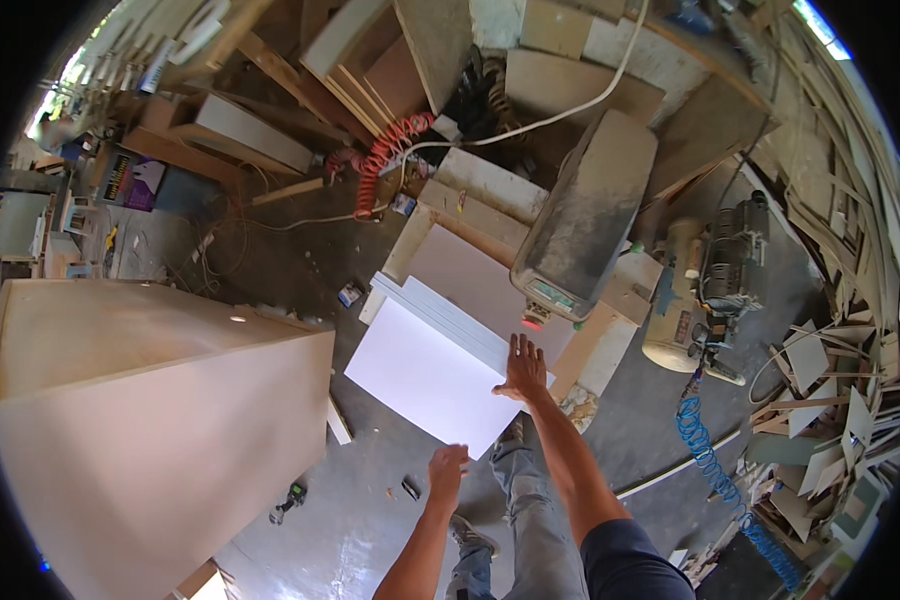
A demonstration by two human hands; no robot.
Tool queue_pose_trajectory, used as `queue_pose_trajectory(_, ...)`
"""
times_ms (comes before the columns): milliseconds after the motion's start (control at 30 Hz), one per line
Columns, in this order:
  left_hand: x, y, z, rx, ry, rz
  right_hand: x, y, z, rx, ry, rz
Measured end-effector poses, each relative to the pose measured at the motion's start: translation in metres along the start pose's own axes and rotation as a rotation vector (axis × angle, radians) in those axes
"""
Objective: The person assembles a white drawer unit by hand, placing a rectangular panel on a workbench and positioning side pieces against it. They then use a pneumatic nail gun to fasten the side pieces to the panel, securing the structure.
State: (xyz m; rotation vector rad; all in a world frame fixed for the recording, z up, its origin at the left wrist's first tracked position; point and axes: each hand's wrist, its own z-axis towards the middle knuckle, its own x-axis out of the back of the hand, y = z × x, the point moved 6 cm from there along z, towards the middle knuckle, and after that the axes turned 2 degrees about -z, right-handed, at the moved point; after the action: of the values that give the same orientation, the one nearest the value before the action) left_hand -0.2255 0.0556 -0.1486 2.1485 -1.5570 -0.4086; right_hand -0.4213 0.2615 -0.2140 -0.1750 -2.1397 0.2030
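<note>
A white panel (420, 370) lies tilted across the near side of a low workbench (515, 235). Along its far edge runs a stack of pale strips (445, 320). My right hand (522, 373) rests on the right end of the strips and the panel, fingers spread and thumb out to the left. At the panel's near edge, my left hand (448, 472) is closed with its fingertips against the border; its inner fingers are hidden. Beyond the strips, a flat pale board (465, 265) lies on the bench. A dusty grey machine housing (590, 215) with a red button (533, 323) stands beside it.
A large wooden box (170, 440) fills the left side. An air compressor (685, 300) stands right, with a blue coiled hose (710, 450). A red coiled hose (375, 165) hangs behind the bench. Offcuts (820, 400) pile up far right. A cordless drill (288, 503) lies on the floor.
</note>
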Motion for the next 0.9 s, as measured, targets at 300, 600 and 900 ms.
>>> queue_pose_trajectory(300, -0.019, 0.034, 0.054, 0.222, 0.243, 0.105, -0.062, -0.023, -0.039, 0.165, 0.19, 0.171)
queue_pose_trajectory(600, 0.007, 0.014, 0.041, 0.509, 0.98, 0.137, -0.058, -0.096, -0.171, 0.461, -0.14, 0.123)
queue_pose_trajectory(900, 0.137, -0.083, -0.008, 0.191, 0.727, -0.506, -0.044, -0.026, -0.07, 0.141, -0.067, 0.625)
